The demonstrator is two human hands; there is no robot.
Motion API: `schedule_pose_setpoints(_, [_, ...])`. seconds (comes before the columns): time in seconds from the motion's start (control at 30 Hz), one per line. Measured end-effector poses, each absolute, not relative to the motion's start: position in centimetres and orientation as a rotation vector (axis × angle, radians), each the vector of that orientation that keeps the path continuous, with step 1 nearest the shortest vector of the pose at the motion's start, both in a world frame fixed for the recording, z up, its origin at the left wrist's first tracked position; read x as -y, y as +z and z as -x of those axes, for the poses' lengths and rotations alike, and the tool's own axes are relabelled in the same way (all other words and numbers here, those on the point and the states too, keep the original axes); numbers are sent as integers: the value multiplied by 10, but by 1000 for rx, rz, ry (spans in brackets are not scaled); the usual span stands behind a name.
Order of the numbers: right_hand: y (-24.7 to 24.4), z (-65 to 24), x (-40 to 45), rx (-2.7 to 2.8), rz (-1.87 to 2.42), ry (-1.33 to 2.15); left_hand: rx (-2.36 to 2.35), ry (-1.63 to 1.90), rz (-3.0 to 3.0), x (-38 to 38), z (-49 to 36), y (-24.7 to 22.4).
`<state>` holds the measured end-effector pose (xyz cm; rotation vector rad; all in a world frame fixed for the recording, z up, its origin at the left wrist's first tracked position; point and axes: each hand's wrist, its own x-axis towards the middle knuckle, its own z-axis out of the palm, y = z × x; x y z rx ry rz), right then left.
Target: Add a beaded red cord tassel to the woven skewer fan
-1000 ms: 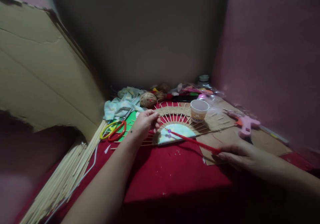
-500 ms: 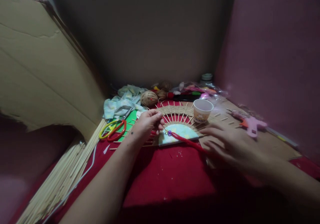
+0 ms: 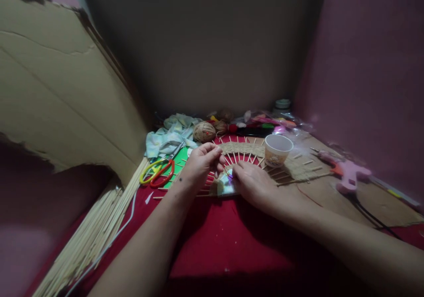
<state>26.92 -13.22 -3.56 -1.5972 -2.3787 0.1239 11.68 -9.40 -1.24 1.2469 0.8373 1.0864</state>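
Above the woven fan's left part, my left hand (image 3: 205,162) pinches a thin cord. My right hand (image 3: 253,182) is closed beside it, over the pale blue cloth (image 3: 225,187) at the fan's base; what its fingers grip is hidden. A purple bead (image 3: 229,177) shows between the two hands. Thin sticks radiate from the cloth through a woven tan band (image 3: 243,148). Just behind my right hand, a paper cup (image 3: 278,150) stands upright on the fan.
Red and yellow scissors (image 3: 162,173) lie left of my left hand, near crumpled cloth (image 3: 168,138) and twine balls (image 3: 204,131). A pink glue gun (image 3: 351,175) rests on cardboard at the right. Long sticks (image 3: 86,230) lie at the left.
My right hand has moved left and closed near my left hand. The red strands that stretched to the right are now mostly hidden. The whole view has shifted slightly.
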Motion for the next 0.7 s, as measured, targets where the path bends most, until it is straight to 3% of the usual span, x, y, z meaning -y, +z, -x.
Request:
schedule_pose_setpoints(0.2, [-32,-283,129,2233,1489,363,-818,1160,-1225,93,-117,-11])
schedule_pose_setpoints(0.37, [-19,-295,130,1559,1256,1490,-804,1205,-1205,93,-116,-11])
schedule_pose_setpoints(0.43, [-21,-299,130,1378,1149,1715,-797,1204,-1208,93,-116,-11])
schedule_pose_setpoints(0.7, [-38,-304,134,1341,1088,1823,-815,1114,-1245,95,-116,-10])
